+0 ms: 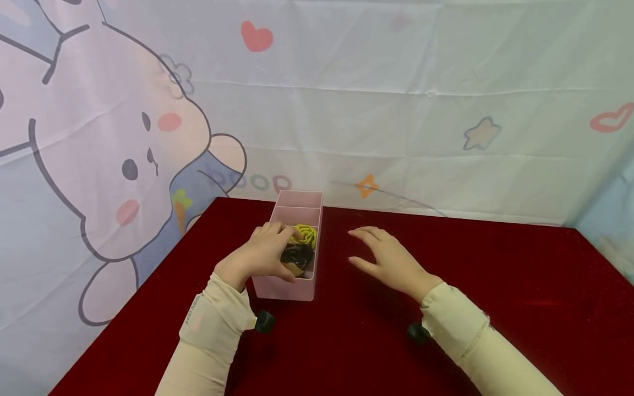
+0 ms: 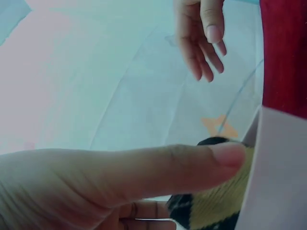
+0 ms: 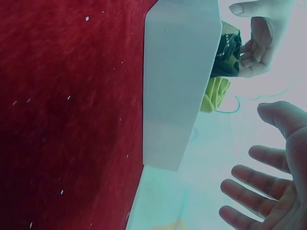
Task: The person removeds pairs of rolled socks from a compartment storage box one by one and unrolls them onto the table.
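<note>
My left hand [image 1: 262,250] reaches over the pink divided box [image 1: 284,289], thumb and fingers spread apart around a black-and-tan rolled sock [image 1: 298,255]. In the left wrist view its thumb lies in front of the ribbed sock [image 2: 218,206], with fingertips behind it. The right wrist view shows the thumb apart from the sock [image 3: 229,55]; whether the fingers touch it I cannot tell. A yellow-green rolled cloth [image 1: 307,236] sits in the compartment behind. My right hand [image 1: 391,258] hovers to the right of the box, fingers spread and holding nothing.
The box stands on a dark red tablecloth [image 1: 356,346], its long side running away from me. Dividers split it, and the far compartments [image 1: 299,199] show bare walls. Behind the table hangs a pale printed curtain [image 1: 346,126].
</note>
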Motion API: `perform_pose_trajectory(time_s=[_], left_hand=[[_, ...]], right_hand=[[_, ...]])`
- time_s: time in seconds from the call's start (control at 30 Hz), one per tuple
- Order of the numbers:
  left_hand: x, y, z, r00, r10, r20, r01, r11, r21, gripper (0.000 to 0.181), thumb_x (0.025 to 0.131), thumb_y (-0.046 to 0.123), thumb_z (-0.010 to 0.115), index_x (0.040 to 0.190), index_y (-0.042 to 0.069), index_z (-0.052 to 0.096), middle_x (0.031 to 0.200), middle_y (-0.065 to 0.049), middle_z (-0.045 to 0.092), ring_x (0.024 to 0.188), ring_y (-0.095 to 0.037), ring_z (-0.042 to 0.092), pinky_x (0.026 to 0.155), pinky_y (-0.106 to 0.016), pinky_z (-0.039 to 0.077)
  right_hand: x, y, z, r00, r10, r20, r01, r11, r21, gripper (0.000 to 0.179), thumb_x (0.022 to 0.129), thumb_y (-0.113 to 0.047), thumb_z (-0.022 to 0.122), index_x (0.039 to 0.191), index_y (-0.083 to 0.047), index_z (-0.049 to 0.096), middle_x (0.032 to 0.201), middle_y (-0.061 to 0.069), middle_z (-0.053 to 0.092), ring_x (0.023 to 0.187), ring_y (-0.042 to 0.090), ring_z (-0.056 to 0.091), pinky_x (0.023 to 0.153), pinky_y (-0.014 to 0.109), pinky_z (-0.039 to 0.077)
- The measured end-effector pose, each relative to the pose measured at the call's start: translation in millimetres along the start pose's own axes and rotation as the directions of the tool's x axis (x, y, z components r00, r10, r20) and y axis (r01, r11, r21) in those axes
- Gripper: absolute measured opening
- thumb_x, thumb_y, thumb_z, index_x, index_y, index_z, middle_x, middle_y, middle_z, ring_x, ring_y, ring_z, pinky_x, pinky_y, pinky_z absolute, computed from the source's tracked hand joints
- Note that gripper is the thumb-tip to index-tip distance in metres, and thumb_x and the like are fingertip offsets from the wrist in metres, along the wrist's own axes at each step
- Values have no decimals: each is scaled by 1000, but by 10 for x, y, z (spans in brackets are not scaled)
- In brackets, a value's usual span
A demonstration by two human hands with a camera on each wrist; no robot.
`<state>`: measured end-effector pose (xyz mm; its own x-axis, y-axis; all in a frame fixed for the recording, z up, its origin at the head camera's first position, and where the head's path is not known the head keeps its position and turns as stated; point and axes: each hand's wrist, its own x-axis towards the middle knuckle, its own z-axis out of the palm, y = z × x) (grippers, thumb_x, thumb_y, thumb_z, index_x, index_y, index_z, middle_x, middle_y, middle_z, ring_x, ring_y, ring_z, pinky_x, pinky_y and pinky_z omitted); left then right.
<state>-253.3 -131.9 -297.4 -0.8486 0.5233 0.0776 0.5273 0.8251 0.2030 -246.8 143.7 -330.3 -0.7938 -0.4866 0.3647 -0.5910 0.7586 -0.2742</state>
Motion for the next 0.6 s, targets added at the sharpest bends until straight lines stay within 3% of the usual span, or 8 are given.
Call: perform_pose_trajectory(time_s=[0.3, 0.6], left_hand=[[-77, -127, -110, 998, -57, 41, 57, 998, -18, 70, 67, 31, 86, 123, 8, 52, 125, -16, 49, 121, -36, 40, 104, -53, 30], [-111, -229, -104, 989, -101, 104, 105, 994, -35, 67, 69, 29, 85, 124, 9, 54, 126, -15, 50, 120, -35, 41, 104, -53, 31]], right_hand=[[137, -104, 62, 1000, -28, -11, 28, 1000, 6, 55, 92, -34, 63, 138, -8, 49, 137, 12, 53, 129, 29, 49, 107, 45, 41], [269, -221, 151, 998, -57, 15, 56, 998, 31, 47, 90, -31, 66, 128, -5, 58, 127, 11, 60, 123, 27, 53, 105, 42, 42]])
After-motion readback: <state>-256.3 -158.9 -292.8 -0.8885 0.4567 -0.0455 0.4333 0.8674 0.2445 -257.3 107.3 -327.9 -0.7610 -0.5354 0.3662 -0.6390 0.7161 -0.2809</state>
